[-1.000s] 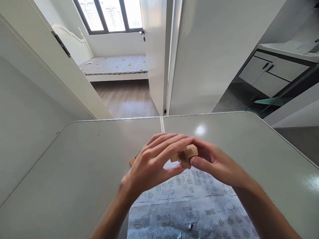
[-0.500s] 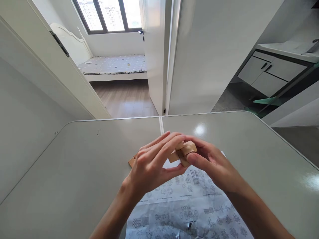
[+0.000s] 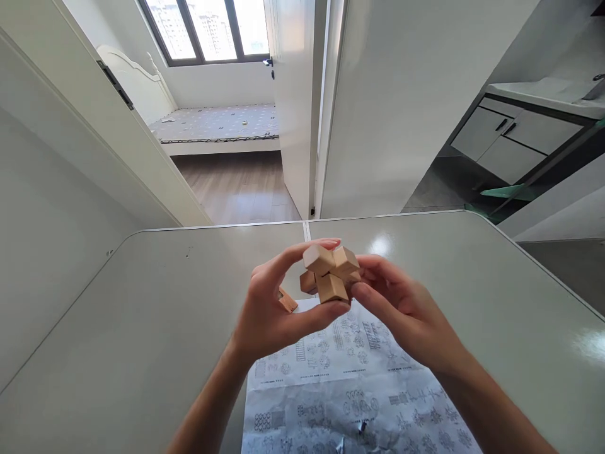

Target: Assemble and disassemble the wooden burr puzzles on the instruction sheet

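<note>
Across the pale desk, just short of its far edge's middle, interlocked wooden blocks hang aloft: left hand pinches them, right hand pinches their right side.

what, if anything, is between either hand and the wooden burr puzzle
Nothing visible: the left hand holds the wooden burr puzzle between thumb and fingers, and the right hand grips its right side. The loose wooden piece lies beyond the left thumb, and the printed diagram sheet lies below, neither between.

Home interior, bed through open door, sink cabinet opposite
</note>
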The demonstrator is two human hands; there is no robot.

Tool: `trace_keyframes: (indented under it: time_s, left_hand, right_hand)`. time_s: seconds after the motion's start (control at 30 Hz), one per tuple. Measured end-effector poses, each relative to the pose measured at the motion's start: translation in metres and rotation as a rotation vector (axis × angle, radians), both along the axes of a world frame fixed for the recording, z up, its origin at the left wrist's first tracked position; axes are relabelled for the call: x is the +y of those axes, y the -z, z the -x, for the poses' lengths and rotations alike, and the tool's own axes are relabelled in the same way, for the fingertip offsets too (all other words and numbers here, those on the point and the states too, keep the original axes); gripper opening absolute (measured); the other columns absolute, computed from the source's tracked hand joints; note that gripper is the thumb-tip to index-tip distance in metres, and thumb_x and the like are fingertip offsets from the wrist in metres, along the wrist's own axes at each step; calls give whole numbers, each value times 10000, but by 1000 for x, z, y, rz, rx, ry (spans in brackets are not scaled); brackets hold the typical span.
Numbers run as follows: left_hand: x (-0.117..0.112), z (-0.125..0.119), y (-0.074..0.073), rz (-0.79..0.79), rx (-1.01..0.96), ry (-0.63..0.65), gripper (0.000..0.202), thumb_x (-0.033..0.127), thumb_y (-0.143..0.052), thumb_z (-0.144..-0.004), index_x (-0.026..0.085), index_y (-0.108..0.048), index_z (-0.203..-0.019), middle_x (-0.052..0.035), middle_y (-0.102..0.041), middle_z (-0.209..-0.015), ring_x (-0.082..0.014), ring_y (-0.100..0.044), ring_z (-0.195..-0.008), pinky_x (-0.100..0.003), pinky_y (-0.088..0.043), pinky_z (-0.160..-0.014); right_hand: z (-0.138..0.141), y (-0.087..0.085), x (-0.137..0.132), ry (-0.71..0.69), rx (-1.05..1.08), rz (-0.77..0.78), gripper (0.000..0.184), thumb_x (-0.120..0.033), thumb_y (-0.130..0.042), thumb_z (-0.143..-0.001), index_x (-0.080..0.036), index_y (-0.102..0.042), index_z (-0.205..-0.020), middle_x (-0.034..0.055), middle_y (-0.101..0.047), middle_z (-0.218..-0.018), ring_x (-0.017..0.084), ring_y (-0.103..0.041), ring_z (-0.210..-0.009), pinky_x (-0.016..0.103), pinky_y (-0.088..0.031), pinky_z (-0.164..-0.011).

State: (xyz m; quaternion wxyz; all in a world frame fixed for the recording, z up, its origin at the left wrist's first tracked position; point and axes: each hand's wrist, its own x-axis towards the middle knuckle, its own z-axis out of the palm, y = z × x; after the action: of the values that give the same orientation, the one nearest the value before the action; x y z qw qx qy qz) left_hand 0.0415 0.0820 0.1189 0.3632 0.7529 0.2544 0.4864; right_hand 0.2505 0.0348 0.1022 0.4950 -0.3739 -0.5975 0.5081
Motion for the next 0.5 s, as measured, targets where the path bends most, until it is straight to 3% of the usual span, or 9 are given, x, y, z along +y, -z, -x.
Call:
trace_keyframes:
  time_s: [0.1, 0.23, 0.5]
  left_hand:
    - [2, -1, 1, 72, -47, 60, 514, 351, -901, -838, 255, -704, -1303, -117, -749, -1370, -304, -735, -1222, -436, -643, -1022]
    - [2, -5, 5, 209, -141, 125, 502, 352, -896, -852, 242, -707, -1304, -133, -726, -1408, -294, -764, -1166, -442, -651, -1036]
    - [-2, -13, 10, 362, -212, 210, 455, 424, -827, -919, 217, -685, -1299, -147, -767, -1308, -306, -771, -1143, -463, -650, -1040]
  right_hand:
    - [1, -2, -1, 118, -47, -55, 176, -399, -658, -1069, -287, -661, -1205, 3, -728, -865, 183, -725, -832, 317, -618, -808]
    - [0, -7, -3, 209, -126, -126, 126, -372, -643, -1075, -268, -654, -1146, 1, -705, -869, 165, -701, -771, 308, -611, -763]
    - [0, -13, -5, 247, -395, -270, 103, -298, -559, -1096, -248, -631, -1149, 24, -753, -928, 168, -694, -758, 308, -582, -717]
